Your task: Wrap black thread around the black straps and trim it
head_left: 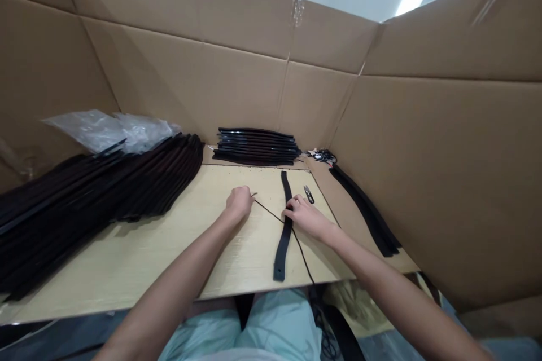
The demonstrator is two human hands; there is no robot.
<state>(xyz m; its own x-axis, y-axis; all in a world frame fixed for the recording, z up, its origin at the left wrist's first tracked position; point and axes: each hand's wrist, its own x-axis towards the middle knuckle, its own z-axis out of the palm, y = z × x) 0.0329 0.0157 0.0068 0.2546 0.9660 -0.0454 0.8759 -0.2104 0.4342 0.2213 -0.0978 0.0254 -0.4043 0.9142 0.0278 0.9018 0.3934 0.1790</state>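
My left hand (239, 203) is closed over the end of a thin black cord (271, 215), pinching it just above the light wooden board (127, 259). The cord crosses a long flat black rubber strip (284, 237), then drops past the board's front edge. My right hand (305, 217) grips the strip's edge with its fingertips, close to the cord. Small black-handled thread snips (309, 194) lie just beyond those fingers. The strip lies lengthwise from back to front, its lower end free.
A tall pile of dark strips (97, 197) covers the board's left side, with clear plastic sheeting (110, 131) behind it. Another stack (255, 146) sits at the back, and more strips (364, 208) lie on the right. Cardboard walls (186, 67) surround the board.
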